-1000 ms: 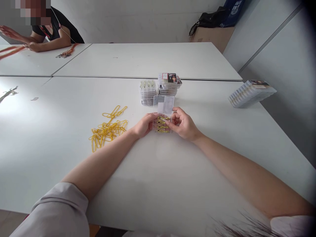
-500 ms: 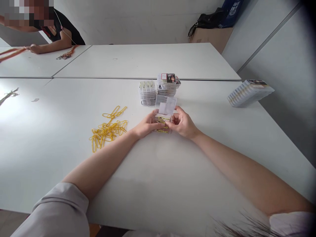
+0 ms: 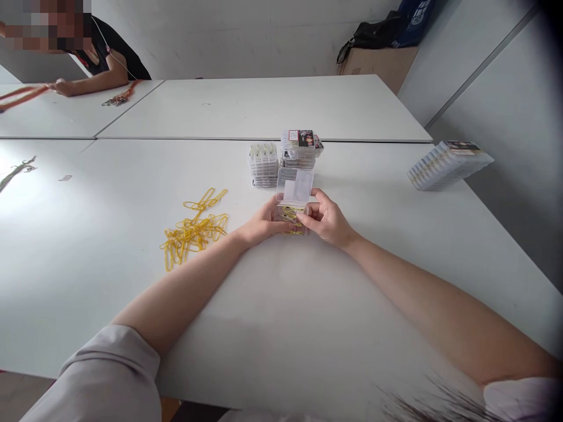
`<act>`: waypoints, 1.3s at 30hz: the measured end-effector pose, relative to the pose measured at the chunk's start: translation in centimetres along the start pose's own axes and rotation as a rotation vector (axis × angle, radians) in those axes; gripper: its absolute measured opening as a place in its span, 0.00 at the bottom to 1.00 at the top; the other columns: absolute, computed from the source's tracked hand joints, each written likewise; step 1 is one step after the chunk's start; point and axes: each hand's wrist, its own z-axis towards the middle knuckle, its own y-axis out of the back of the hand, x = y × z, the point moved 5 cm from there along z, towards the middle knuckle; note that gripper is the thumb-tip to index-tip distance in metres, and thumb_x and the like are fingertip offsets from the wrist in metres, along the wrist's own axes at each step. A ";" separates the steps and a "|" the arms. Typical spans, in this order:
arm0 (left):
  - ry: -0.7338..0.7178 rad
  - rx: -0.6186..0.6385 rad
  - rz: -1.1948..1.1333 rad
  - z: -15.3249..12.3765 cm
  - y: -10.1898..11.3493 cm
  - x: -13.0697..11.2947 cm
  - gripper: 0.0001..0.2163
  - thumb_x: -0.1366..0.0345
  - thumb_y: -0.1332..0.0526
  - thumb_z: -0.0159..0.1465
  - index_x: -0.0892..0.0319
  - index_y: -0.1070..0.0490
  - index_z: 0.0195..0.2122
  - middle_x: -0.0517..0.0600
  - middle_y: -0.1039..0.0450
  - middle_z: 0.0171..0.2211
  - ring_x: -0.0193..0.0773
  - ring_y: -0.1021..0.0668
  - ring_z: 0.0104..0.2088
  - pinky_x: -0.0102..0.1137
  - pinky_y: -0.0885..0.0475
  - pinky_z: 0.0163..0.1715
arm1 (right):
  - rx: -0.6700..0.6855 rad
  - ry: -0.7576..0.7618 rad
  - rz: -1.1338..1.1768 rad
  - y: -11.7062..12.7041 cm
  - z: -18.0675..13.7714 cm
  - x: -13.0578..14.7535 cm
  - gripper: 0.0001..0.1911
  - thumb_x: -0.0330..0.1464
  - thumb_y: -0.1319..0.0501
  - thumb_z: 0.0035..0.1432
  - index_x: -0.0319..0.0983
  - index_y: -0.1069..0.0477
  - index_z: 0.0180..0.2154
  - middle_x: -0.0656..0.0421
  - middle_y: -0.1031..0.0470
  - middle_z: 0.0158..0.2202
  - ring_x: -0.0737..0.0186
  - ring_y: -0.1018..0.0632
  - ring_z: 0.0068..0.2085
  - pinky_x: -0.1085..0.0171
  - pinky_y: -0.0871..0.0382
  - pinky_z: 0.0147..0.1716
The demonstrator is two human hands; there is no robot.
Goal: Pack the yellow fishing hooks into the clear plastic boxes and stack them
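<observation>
A small clear plastic box (image 3: 303,186) stands between my hands with its lid raised, a pale slip inside the lid. Yellow looped pieces (image 3: 290,212) lie in the box's lower part. My left hand (image 3: 264,223) is closed around its left side, thumb across the front. My right hand (image 3: 328,221) grips the right side, thumb and fingertips at the box's edge by the yellow pieces. Whether the right fingertips also pinch a piece, I cannot make out. To the left on the table lies a loose heap of yellow loops (image 3: 191,237).
Behind the box stand a stack of clear boxes (image 3: 264,167) and a stack with dark printed labels (image 3: 299,146). Another, leaning stack (image 3: 448,167) is at the right edge. Across the table (image 3: 264,111), a person (image 3: 116,64) handles orange straps (image 3: 26,97).
My right thumb has shifted slightly over the box, and more of the yellow pieces inside shows. The view has moved a little; both hands stay at the box.
</observation>
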 end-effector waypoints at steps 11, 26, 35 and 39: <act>-0.051 -0.173 -0.122 -0.1 0.7 -0.6 0.27 0.67 0.27 0.52 0.60 0.34 0.51 0.53 0.20 0.43 0.46 0.18 0.45 0.42 0.27 0.49 | 0.009 0.018 0.069 0.2 -0.4 0.9 0.31 0.52 0.37 0.60 0.45 0.41 0.58 0.62 0.28 0.32 0.60 0.24 0.33 0.58 0.27 0.38; -0.032 -0.253 -0.231 0.3 1.9 -0.3 0.20 0.57 0.35 0.56 0.58 0.30 0.48 0.54 0.19 0.45 0.47 0.17 0.44 0.33 0.24 0.34 | 0.107 0.013 -0.026 -0.5 -0.3 0.2 0.15 0.46 0.34 0.61 0.40 0.28 0.39 0.60 0.28 0.30 0.63 0.28 0.31 0.62 0.31 0.33; -0.036 -0.210 -0.247 0.4 1.6 -0.4 0.23 0.57 0.38 0.58 0.61 0.29 0.53 0.56 0.18 0.45 0.51 0.18 0.49 0.40 0.23 0.44 | 0.074 -0.001 -0.015 -0.4 -0.3 0.5 0.15 0.46 0.33 0.59 0.40 0.26 0.36 0.60 0.27 0.30 0.64 0.27 0.31 0.62 0.30 0.34; -0.044 -0.203 -0.234 0.4 1.5 -0.4 0.23 0.59 0.36 0.57 0.62 0.29 0.52 0.56 0.19 0.45 0.50 0.18 0.49 0.40 0.23 0.47 | 0.021 -0.009 -0.026 -0.2 -0.2 0.5 0.17 0.48 0.33 0.58 0.39 0.26 0.33 0.61 0.28 0.25 0.64 0.26 0.29 0.63 0.31 0.33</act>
